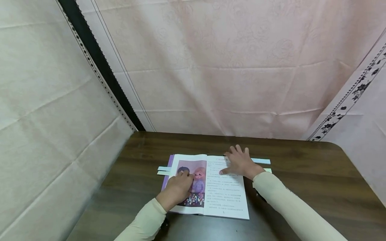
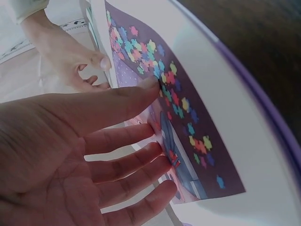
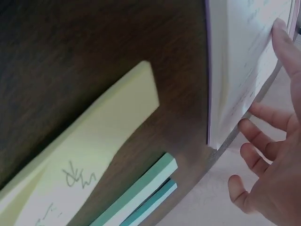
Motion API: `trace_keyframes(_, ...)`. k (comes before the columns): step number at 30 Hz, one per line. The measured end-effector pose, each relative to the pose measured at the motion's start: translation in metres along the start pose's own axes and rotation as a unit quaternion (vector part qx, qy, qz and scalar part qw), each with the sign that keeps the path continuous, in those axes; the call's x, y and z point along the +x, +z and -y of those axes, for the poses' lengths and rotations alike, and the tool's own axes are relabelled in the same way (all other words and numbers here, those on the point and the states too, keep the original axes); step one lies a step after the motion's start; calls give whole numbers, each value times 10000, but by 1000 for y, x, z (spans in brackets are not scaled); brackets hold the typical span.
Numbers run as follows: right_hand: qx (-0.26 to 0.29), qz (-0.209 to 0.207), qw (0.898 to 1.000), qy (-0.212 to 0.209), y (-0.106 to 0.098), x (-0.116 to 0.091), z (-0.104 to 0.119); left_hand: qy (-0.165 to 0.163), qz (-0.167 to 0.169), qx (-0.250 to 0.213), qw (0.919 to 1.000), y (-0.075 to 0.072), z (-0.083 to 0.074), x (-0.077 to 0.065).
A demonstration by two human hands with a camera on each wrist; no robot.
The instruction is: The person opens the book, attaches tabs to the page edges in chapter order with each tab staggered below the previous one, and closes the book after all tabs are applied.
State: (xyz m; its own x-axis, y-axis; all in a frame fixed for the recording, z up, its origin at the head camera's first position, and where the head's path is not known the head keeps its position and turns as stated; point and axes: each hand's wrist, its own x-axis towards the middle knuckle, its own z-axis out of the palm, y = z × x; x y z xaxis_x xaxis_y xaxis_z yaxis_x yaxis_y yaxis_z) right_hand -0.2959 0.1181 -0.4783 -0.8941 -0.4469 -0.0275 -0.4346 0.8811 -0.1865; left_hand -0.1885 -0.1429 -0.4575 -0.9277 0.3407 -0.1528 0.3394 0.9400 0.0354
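An open book [image 1: 226, 201] lies on the wooden table, a colour picture [image 1: 197, 186] on its left page and printed text on its right. My left hand [image 1: 178, 185] rests on the picture, its thumb and loosely bent fingers touching the page in the left wrist view. Over the upper part of the text page is my right hand [image 1: 241, 163], fingers spread. In the right wrist view, the right thumb [image 3: 284, 44] lies against the page and the other fingers reach its top edge. Neither hand grips anything.
Pale blue strips [image 1: 164, 168] stick out past the book's left edge. To its right lie a yellow sticky-note pad [image 3: 120, 110] with handwriting, a green strip pad [image 3: 141, 188] and a teal one [image 3: 153, 200]. Cloth [image 1: 226, 83] hangs behind the table [image 1: 301, 174].
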Motion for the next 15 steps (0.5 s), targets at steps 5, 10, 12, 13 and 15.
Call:
trace_keyframes(5,-128,-168,9997,-136,1,-2,-3,38,19,-55,10000,3,-2,0)
trace_keyframes(10,-239,-296,9991,-180,-2,-3,0,0,11,-65,10000,3,-5,0)
trace_keyframes(12,177,-283,9994,-73,-6,-4,-1,0,4,-76,10000,3,-7,0)
trace_keyframes(13,599,-252,9979,7,-10,-6,-2,12,-9,-87,10000,2,-7,1)
trace_keyframes(15,1783,-121,9837,169,-20,-12,-5,47,-19,-108,9999,1,-8,1)
